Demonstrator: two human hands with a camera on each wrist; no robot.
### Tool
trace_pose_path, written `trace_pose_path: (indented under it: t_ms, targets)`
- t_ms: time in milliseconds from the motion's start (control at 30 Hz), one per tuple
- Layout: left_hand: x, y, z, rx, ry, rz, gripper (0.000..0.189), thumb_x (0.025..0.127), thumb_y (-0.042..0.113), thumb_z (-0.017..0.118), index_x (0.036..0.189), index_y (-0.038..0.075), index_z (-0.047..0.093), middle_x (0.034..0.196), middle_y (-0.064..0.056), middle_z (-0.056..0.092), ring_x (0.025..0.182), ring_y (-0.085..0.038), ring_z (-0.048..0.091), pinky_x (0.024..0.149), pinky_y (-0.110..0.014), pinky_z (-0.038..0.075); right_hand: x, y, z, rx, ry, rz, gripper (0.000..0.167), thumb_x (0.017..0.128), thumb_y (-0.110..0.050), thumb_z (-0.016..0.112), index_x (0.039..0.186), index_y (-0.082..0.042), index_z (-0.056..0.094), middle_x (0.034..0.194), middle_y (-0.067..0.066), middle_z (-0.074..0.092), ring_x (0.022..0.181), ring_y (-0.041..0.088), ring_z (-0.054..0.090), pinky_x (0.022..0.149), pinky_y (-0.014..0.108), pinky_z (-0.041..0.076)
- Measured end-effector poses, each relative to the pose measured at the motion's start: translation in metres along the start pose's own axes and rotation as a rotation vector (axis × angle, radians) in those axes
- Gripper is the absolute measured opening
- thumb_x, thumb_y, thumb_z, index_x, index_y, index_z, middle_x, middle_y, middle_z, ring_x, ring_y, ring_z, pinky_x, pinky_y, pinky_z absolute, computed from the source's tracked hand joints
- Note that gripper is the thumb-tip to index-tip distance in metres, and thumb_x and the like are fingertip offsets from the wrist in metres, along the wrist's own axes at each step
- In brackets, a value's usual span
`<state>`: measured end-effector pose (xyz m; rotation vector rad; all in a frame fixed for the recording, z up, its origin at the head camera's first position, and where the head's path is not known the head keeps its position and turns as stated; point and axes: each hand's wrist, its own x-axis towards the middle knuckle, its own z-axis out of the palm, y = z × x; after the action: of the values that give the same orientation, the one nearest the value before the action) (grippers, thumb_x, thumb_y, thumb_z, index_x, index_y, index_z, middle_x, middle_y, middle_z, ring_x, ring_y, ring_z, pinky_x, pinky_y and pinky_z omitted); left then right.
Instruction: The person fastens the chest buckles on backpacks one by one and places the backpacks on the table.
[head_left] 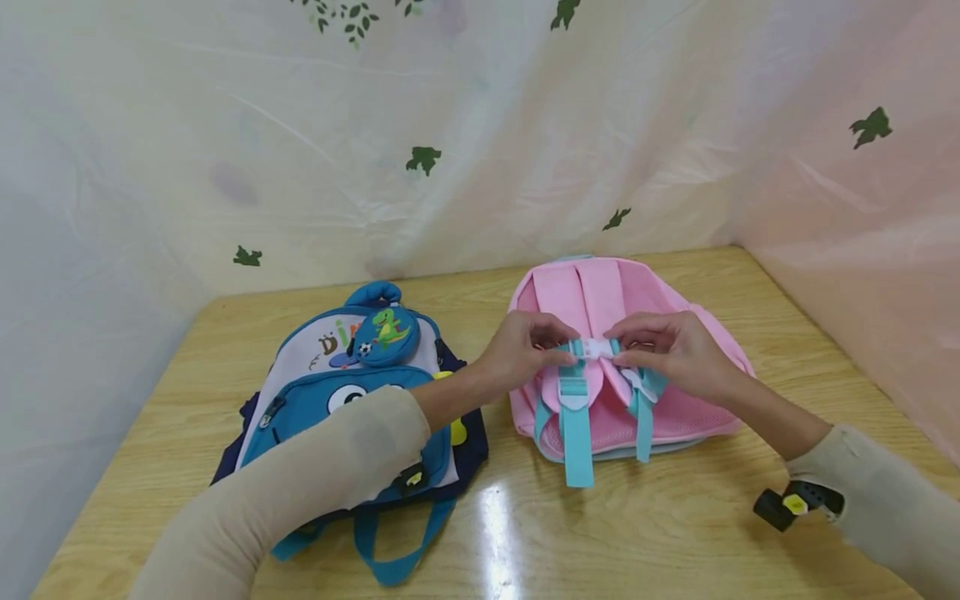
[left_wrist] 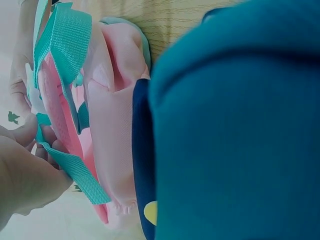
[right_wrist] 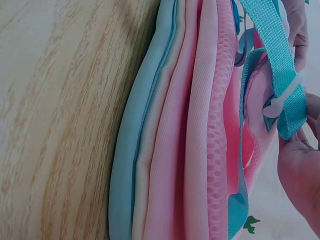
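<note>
A pink backpack lies on the table, its shoulder straps facing up. Across those straps runs a white plastic buckle on turquoise webbing. The left hand pinches the buckle's left end between thumb and fingers. At its right end, the right hand pinches in the same way. The two buckle halves look joined between the hands. Turquoise webbing passes by the left fingers in the left wrist view. In the right wrist view a white strap adjuster sits close to the right hand.
A blue and white dinosaur backpack lies on the left under the left forearm, with a round dinosaur pouch on top. Its blue strap loop reaches towards the near edge of the wooden table. A pale curtain hangs behind.
</note>
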<state>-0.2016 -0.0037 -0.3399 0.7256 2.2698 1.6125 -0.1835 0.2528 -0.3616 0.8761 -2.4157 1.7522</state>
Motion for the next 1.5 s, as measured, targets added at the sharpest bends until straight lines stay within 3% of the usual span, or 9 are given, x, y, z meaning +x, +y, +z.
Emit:
trace_pose_path:
  t_ms: [667,1500]
  targets:
    - [0.0029,-0.0015,0.0032,0.014,0.026,-0.006,0.022,0.092,0.000,0.077,0.114,-0.003,0.076,0.106,-0.013,0.076,0.086,-0.015,0.064,0.078,-0.019,0.054,-0.0011,-0.0023,0.0011,-0.011,0.029,0.020,0.022,0.089,0.014,0.073,0.110,0.012,0.069,0.094,0.001,0.073,0.081,0.012,0.069,0.072,0.019,0.058]
    - [0.0003,-0.0002,0.0024,0.018,0.032,0.004,0.024,0.092,0.000,0.076,0.116,-0.003,0.076,0.108,-0.014,0.076,0.086,-0.016,0.063,0.077,-0.018,0.053,0.0009,0.0022,0.0006,0.022,0.004,0.001,0.022,0.088,0.016,0.072,0.110,0.012,0.069,0.094,0.001,0.074,0.080,0.011,0.070,0.069,0.021,0.058]
